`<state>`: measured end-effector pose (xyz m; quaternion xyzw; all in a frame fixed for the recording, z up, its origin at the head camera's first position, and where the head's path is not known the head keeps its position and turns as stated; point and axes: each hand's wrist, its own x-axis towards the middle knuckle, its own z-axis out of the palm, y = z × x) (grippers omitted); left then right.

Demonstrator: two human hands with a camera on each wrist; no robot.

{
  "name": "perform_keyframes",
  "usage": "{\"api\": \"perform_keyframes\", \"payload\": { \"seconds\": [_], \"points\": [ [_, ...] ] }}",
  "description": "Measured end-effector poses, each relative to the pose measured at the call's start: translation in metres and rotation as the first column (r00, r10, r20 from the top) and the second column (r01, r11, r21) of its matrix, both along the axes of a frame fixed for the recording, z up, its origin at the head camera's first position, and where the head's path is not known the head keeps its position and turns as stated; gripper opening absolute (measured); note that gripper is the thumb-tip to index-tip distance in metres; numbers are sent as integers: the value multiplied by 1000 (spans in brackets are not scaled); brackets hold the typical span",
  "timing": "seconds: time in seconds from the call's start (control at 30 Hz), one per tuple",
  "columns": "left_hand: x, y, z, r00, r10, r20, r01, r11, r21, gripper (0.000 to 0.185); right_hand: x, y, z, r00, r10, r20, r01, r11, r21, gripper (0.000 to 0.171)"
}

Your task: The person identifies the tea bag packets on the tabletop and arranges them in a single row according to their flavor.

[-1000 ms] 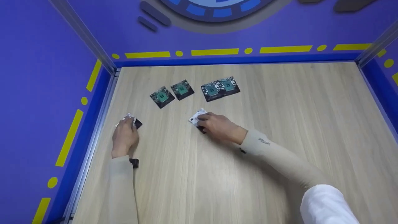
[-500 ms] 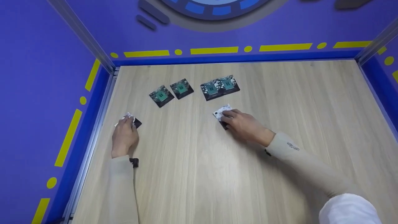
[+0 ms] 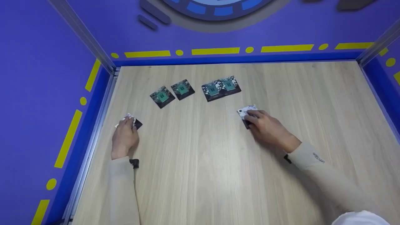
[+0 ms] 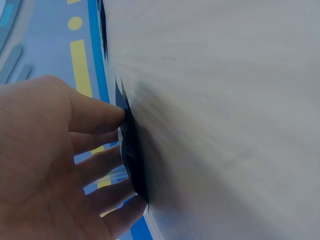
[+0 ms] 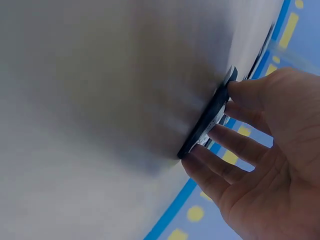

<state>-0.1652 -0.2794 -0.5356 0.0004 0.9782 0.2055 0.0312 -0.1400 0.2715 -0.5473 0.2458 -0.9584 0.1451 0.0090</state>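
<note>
My left hand (image 3: 127, 125) rests with straight fingers on a small dark square tile (image 3: 137, 123) with a white patterned face, near the table's left edge. The left wrist view shows that left hand (image 4: 107, 160) with its fingertips against the dark tile (image 4: 131, 155). My right hand (image 3: 252, 117) presses flat on a similar tile (image 3: 246, 111) right of the middle. In the right wrist view the right hand (image 5: 227, 137) touches the tile (image 5: 207, 120) with thumb and fingertips, and the tile lies flat on the wood.
More tiles with green centres lie face up further back: two single ones (image 3: 162, 96) (image 3: 182, 89) and an overlapping pair (image 3: 221, 87). The wooden table (image 3: 200, 175) is walled by purple panels; a metal rail (image 3: 93, 137) runs along its left side.
My right hand has slid its tile to the right across the table, from the middle to below and right of the overlapping pair. The left hand has stayed put.
</note>
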Motion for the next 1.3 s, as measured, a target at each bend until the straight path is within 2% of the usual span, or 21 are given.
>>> {"api": "perform_keyframes", "payload": {
  "seconds": [0.27,0.53,0.8,0.97,1.3],
  "points": [
    [-1,-1,0,1000,-6,7,6,1000,2,52,8,35,1,993,-109,45,110,994,-23,40],
    [-1,0,-2,1000,3,20,-3,1000,0,51,13,60,3,991,-128,38,130,989,-70,36],
    [-1,-1,-3,1000,5,2,-5,1000,-2,52,17,80,3,984,-169,58,176,976,-127,38],
    [-1,-2,-2,1000,14,-6,-14,1000,-5,51,18,92,2,980,-187,65,194,972,-129,39],
    [-2,1,-6,1000,3,-14,-3,1000,-15,51,35,128,5,941,-303,149,321,940,-118,43]
  ]
}}
